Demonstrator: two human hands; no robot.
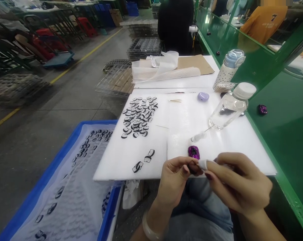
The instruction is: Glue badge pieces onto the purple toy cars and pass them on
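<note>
My left hand [175, 180] pinches a small dark curved part [192, 167] between thumb and fingertips, above the front edge of the table. My right hand [239, 184] meets it from the right with fingers curled. A white wrap [203, 164] covers its index fingertip and touches or nearly touches the part. Whether the right thumb and finger grip anything is hidden. Just beyond the hands sits a shiny purple toy car [194, 152]. A small white piece with a needle-like tip [198, 137] lies behind it. Several black-and-clear curved pieces [140, 115] are spread on the left.
A clear bottle of liquid [229, 107], a dotted flask [228, 70] and a lilac case [203, 96] stand at the right. Cotton swabs [175, 100] lie mid-table. A blue-rimmed tray [48, 164] with more pieces is at lower left. A green conveyor [287, 100] carries purple cars.
</note>
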